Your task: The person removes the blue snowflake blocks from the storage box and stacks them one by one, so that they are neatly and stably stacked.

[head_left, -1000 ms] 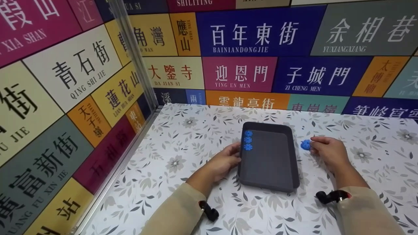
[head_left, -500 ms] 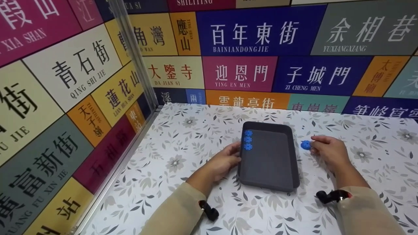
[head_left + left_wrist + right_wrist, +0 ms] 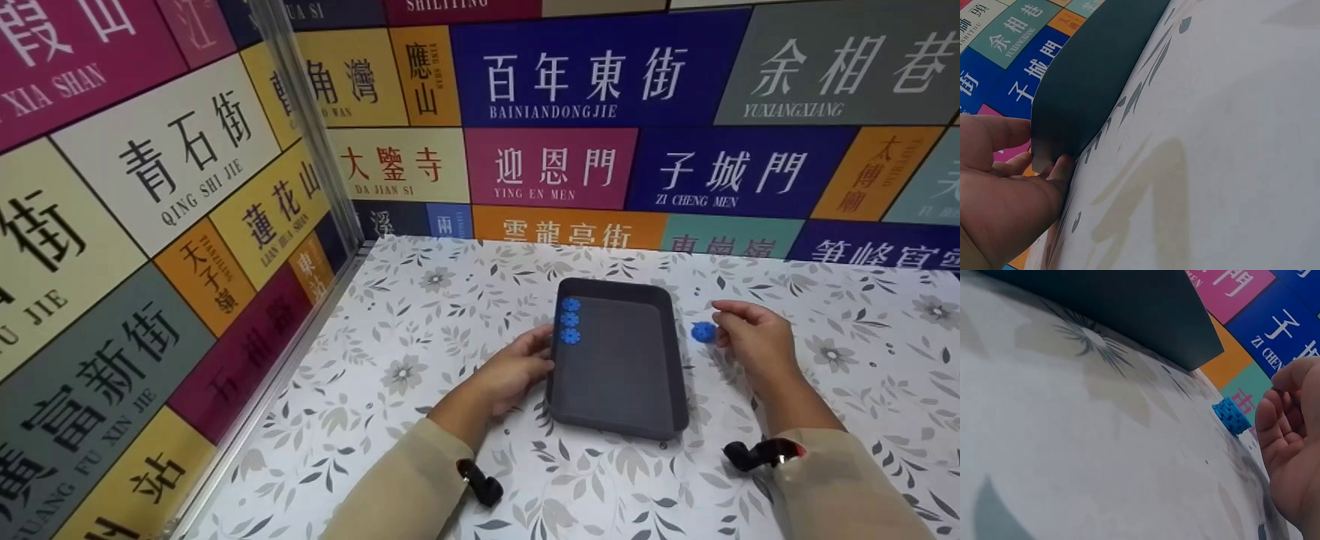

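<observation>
My left hand (image 3: 517, 371) rests against the outside of the left wall of a dark grey rectangular tray (image 3: 619, 375). In the left wrist view its fingertips touch the tray's wall (image 3: 1089, 62) low down by the table. Inside the tray, three blue notched plastic discs (image 3: 571, 319) lie in a row along the left side. To the right of the tray, a short stack of blue notched discs (image 3: 703, 332) stands on the table. My right hand (image 3: 757, 341) is beside this stack, fingers loosely bent; the right wrist view shows a small gap between its fingers and the stack (image 3: 1231, 416).
White cloth with grey leaf and flower print covers the table (image 3: 420, 330). Behind and to the left rise walls of coloured sign panels (image 3: 551, 169), meeting at a clear-edged corner (image 3: 315, 127). A black camera mount sits at each wrist.
My right hand's fingers have drawn slightly up and right, off the blue stack they touched before. The left hand, the tray and the three discs inside stay as they were.
</observation>
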